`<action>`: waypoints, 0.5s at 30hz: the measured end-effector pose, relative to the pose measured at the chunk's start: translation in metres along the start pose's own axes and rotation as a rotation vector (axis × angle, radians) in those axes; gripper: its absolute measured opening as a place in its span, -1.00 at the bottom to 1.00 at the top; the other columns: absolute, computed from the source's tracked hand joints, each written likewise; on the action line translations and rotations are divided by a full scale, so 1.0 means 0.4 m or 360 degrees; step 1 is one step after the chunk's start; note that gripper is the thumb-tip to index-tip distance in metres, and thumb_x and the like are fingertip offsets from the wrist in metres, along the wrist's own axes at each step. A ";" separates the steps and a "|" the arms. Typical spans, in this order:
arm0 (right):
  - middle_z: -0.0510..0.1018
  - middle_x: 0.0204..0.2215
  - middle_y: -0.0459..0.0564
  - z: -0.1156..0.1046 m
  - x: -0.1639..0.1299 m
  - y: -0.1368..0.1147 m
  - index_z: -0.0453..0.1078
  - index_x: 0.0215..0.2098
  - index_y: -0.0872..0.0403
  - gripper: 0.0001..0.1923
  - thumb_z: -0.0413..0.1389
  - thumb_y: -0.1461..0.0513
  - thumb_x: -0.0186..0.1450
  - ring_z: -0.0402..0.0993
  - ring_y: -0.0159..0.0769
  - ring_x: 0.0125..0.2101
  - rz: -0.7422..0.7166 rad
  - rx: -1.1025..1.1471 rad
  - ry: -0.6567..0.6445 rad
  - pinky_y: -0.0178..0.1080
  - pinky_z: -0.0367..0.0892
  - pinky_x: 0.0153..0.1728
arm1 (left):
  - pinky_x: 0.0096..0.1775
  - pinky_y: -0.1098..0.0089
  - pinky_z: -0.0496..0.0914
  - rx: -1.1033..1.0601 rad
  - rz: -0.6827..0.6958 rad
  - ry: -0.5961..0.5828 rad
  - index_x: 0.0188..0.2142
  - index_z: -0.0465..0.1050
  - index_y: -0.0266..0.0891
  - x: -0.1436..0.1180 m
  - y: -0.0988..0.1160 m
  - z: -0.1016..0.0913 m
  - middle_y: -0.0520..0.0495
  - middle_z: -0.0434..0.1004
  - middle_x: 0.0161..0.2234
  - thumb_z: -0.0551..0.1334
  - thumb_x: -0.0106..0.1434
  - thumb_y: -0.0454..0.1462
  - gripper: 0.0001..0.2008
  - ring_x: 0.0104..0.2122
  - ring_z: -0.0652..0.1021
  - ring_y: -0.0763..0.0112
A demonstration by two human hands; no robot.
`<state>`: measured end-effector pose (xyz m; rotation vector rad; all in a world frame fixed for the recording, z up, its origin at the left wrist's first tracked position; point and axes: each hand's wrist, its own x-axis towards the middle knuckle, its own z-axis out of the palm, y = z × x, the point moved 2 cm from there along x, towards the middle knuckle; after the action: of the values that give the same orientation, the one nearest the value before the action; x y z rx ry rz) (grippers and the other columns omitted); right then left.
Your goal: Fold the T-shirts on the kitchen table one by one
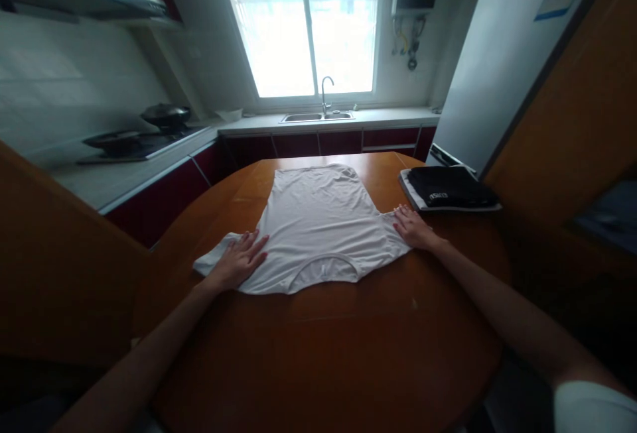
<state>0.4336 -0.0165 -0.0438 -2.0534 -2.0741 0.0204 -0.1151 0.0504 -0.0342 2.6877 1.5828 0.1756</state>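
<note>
A white T-shirt (323,214) lies spread out on a round wooden table (318,353), its neckline towards me and its hem towards the window. My left hand (239,260) rests flat on the left sleeve area, fingers spread. On the opposite sleeve, my right hand (413,226) lies flat with its fingers stretched out. Small wrinkles run across the shirt's body. To the right of the shirt sits a stack of folded clothes, with a black garment (450,187) bearing pale lettering on top and a lighter one beneath it.
Behind the table runs a counter with a sink (318,117) and a faucet (325,91) under a bright window. A stove with a lidded pan (166,115) stands at the left. A refrigerator (490,68) is at the right, beyond the stack.
</note>
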 end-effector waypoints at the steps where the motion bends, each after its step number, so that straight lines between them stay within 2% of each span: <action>1: 0.01 0.44 0.24 0.002 -0.013 -0.007 0.07 0.44 0.25 -0.32 -0.20 0.03 0.48 -0.13 -0.03 0.44 0.0020 -0.0038 -0.0046 0.06 -0.11 0.38 | 0.30 -0.24 0.00 0.0020 0.0005 -0.0001 0.42 0.13 -0.06 -0.011 -0.003 0.001 -0.18 -0.07 0.46 -0.06 0.46 0.04 -0.39 0.42 0.02 -0.14; 4: -0.08 0.46 0.25 0.001 -0.054 -0.022 -0.01 0.47 0.22 -0.26 -0.25 -0.05 0.49 -0.22 -0.02 0.45 0.0092 -0.0120 -0.0121 0.07 -0.16 0.39 | 0.29 -0.27 0.02 0.0070 -0.0015 0.0040 0.41 0.12 0.02 -0.055 -0.003 -0.005 -0.15 -0.08 0.46 -0.02 0.45 0.03 -0.41 0.42 0.00 -0.19; 7: -0.09 0.47 0.24 0.003 -0.109 -0.023 0.00 0.47 0.18 -0.25 -0.25 -0.08 0.48 -0.24 -0.01 0.45 0.0148 -0.0154 -0.0116 0.07 -0.16 0.39 | 0.28 -0.28 0.02 0.0100 -0.0057 0.0049 0.41 0.12 0.05 -0.118 0.015 -0.013 -0.14 -0.08 0.46 0.00 0.44 0.04 -0.41 0.42 -0.02 -0.22; 12: 0.06 0.43 0.21 0.017 -0.246 0.006 0.13 0.43 0.09 -0.28 -0.16 -0.09 0.43 -0.10 0.04 0.43 0.0134 -0.0071 -0.0041 0.15 -0.02 0.35 | 0.27 -0.29 0.04 0.0024 -0.0118 -0.0067 0.41 0.10 0.13 -0.242 0.050 -0.013 -0.10 -0.08 0.46 -0.01 0.41 0.10 -0.38 0.42 -0.02 -0.23; 15: 0.23 0.36 0.23 -0.007 -0.282 0.020 0.30 0.33 0.05 -0.35 -0.04 -0.07 0.38 0.05 0.12 0.39 0.0114 0.0074 0.0025 0.22 0.09 0.30 | 0.24 -0.30 0.10 -0.0035 -0.0188 -0.0081 0.39 0.16 0.16 -0.255 0.040 -0.028 -0.10 0.02 0.44 0.08 0.32 0.17 -0.32 0.40 0.04 -0.28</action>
<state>0.4418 -0.1281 -0.0591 -2.0925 -1.9710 0.0635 -0.1514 -0.0466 -0.0306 2.5518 1.7079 0.1210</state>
